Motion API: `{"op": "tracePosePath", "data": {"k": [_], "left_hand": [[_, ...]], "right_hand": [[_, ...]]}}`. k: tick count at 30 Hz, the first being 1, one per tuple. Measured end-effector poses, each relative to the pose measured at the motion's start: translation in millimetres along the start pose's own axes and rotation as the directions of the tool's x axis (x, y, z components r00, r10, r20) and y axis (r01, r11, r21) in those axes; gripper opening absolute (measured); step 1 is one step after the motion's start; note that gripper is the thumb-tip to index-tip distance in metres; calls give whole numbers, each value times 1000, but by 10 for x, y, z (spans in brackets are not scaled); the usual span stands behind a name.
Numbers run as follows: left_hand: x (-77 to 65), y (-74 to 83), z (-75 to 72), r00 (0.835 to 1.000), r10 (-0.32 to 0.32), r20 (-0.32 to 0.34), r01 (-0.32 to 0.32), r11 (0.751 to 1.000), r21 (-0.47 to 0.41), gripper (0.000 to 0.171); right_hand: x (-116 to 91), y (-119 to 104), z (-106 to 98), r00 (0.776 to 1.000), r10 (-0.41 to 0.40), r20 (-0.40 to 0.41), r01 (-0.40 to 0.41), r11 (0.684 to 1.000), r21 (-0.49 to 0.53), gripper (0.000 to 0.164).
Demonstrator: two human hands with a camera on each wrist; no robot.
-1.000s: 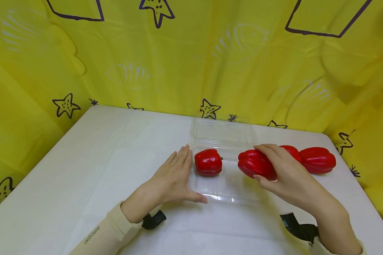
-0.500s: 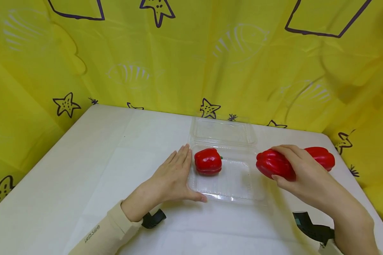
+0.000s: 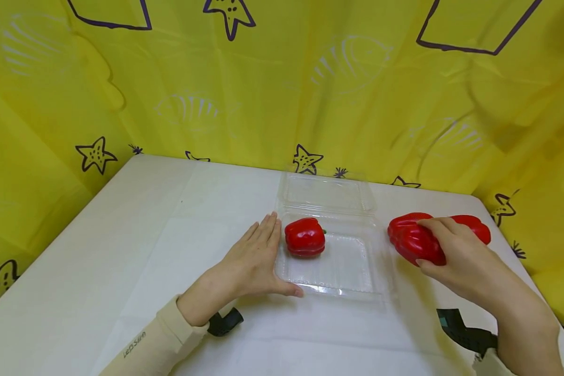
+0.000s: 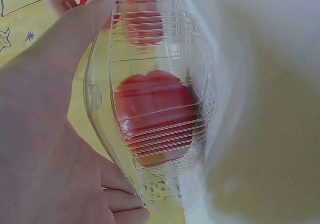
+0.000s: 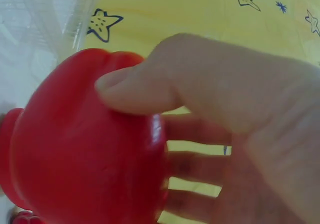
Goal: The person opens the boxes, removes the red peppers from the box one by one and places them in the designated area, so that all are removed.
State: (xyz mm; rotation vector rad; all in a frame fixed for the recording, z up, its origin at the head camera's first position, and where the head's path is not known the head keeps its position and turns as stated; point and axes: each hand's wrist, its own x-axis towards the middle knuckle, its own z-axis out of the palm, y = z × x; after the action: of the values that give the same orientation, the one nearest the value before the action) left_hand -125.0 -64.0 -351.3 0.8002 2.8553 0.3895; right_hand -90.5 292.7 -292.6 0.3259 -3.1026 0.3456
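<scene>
A clear plastic clamshell container (image 3: 348, 261) lies with its lid (image 3: 326, 193) folded back. Inside its left part sits a red bell pepper (image 3: 305, 237), seen through the ribbed wall in the left wrist view. My left hand (image 3: 249, 266) rests along the container's left side, fingers straight and thumb spread at the front edge. To the right of the container, my right hand (image 3: 460, 261) grips another red bell pepper (image 3: 418, 245) between thumb and fingers. In the right wrist view the thumb presses on this held pepper (image 5: 90, 149).
Right behind the held pepper shows a red pepper (image 3: 406, 218), partly hidden. Another red pepper (image 3: 477, 227) lies farther right, partly covered by the right hand. A yellow patterned curtain (image 3: 244, 104) hangs behind the white table (image 3: 178, 224).
My right hand has moved rightward with the gripped pepper, away from above the container's right part. A pepper behind it now shows on its left. The left hand stays in place.
</scene>
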Motion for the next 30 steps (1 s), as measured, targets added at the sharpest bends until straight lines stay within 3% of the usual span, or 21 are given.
{"op": "tracePosePath", "data": {"k": [15,26,30], "left_hand": [[1,4,2,1000,3,-6,-3,1000,10,131],[3,5,-3,1000,-1,-1,1,1000,12,131],[4,4,1,1000,-3,0,3,1000,11,131]], "right_hand": [[77,118,135,981,75,181,-74,997,-10,80],[159,140,175,927,171,334,-168,985,-40,83],[168,152,205,922,172,346,-165,985,-50,81]]}}
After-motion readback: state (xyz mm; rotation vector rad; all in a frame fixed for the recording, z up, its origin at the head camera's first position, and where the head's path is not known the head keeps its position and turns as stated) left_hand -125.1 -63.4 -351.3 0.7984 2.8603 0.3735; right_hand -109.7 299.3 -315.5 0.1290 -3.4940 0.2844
